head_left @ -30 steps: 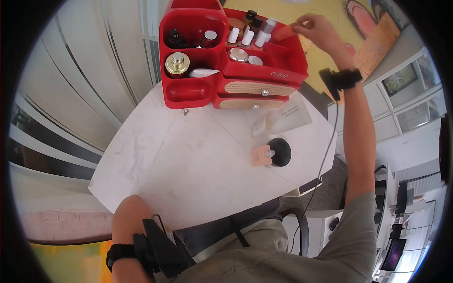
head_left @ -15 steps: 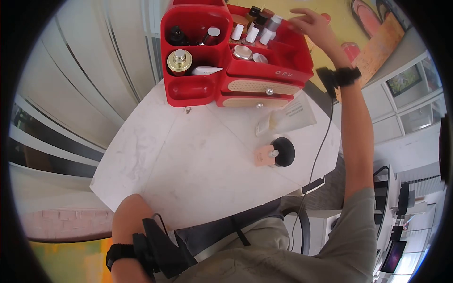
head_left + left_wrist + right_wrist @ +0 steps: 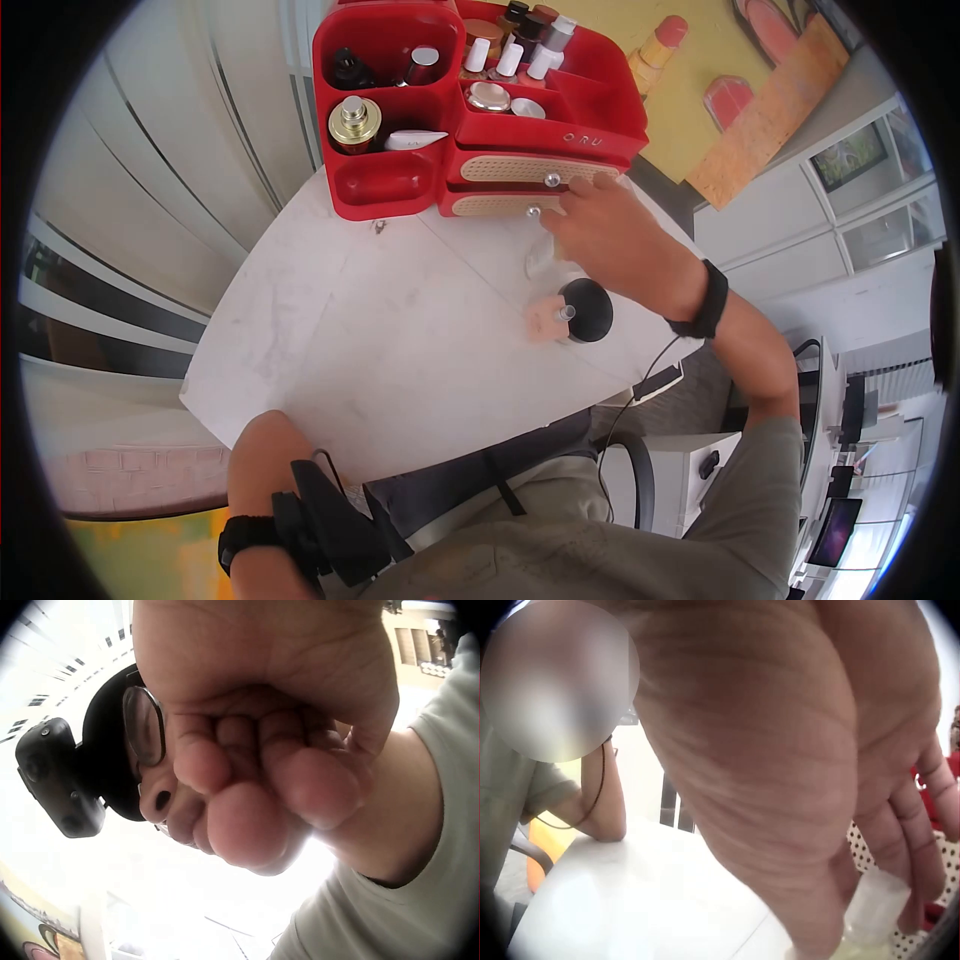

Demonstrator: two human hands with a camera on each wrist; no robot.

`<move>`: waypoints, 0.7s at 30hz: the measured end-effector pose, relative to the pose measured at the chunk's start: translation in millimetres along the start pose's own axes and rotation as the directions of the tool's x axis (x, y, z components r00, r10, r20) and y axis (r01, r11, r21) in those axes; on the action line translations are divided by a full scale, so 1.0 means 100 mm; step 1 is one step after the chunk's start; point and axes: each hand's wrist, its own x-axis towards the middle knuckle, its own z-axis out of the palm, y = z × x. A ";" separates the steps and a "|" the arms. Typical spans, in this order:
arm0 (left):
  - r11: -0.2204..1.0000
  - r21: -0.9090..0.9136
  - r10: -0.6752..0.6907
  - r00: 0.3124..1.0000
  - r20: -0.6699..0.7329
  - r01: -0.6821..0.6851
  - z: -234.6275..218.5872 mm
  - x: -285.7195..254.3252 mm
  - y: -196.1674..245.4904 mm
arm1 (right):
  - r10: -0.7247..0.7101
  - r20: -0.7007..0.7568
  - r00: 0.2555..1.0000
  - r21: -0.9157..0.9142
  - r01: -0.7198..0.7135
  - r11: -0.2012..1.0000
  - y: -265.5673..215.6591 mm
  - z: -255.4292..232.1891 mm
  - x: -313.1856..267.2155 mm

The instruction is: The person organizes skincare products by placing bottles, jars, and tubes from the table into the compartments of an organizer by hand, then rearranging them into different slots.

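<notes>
My right hand (image 3: 622,245) reaches down in front of the red organizer (image 3: 398,195), its fingers near the drawer knobs. It covers most of a pale tube lying there. In the right wrist view, a small bottle with a translucent cap (image 3: 876,906) and yellowish body stands between the thumb side and the nearly straight fingers (image 3: 922,859). A pink square bottle (image 3: 546,318) and a round black lid (image 3: 588,310) are just nearer me. Held up by the face, my left hand (image 3: 262,742) has loosely curled fingers with nothing in them; the left elbow rests on the white table.
Several nail polish bottles (image 3: 510,58), a silver round compact (image 3: 488,96), a gold-capped bottle (image 3: 354,122) and a white tube (image 3: 415,140) sit in the organizer's compartments. The white table (image 3: 330,350) has slanted edges. A cable (image 3: 630,392) hangs from the right wrist.
My right hand has left the organizer's back right compartment and come down toward me, to the tube and small bottle before the drawers. The left arm keeps its place.
</notes>
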 end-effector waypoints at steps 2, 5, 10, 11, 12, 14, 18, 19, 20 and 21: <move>0.999 0.023 -0.046 0.995 -0.094 0.048 0.06 -0.04 -0.05 | -0.001 0.076 0.997 -0.141 0.012 0.990 0.04 0.06 0.08; 0.998 -0.054 -0.042 0.996 -0.074 0.038 0.06 -0.10 -0.37 | -0.136 -0.089 0.987 0.082 0.144 0.986 0.25 0.05 0.05; 0.987 -0.055 -0.154 0.984 -0.087 0.149 -0.04 -0.06 -0.09 | 0.102 -0.112 0.988 0.544 -0.025 0.839 0.57 -0.86 -0.15; 0.970 -0.072 -0.240 0.966 -0.091 0.234 -0.06 -0.05 0.00 | 0.136 -0.172 0.976 0.454 -0.044 0.890 0.73 -0.99 -0.21; 0.969 -0.072 -0.241 0.966 -0.090 0.235 -0.07 -0.05 0.00 | 0.163 -0.233 0.959 0.360 -0.071 0.930 0.95 -1.06 -0.23; 0.961 -0.103 -0.263 0.962 -0.073 0.255 -0.09 -0.05 -0.02 | 0.243 -0.261 0.934 0.416 -0.118 0.901 1.41 -1.11 -0.28; 0.968 -0.121 -0.231 0.969 -0.087 0.220 -0.05 -0.10 -0.19 | 0.434 -0.320 0.842 0.361 -0.315 0.878 1.83 -1.01 0.05; 0.990 -0.068 -0.129 0.989 -0.074 0.124 -0.05 -0.11 -0.28 | 0.433 -0.320 0.843 0.359 -0.315 0.879 2.03 -0.88 0.18; 1.000 -0.017 -0.026 0.998 -0.056 0.025 -0.05 -0.11 -0.32 | 0.384 -0.341 0.858 0.375 -0.251 0.893 2.27 -0.71 0.33; 1.000 -0.017 -0.024 0.998 -0.060 0.023 -0.04 -0.11 -0.31 | 0.337 -0.361 0.870 0.389 -0.188 0.902 2.44 -0.55 0.42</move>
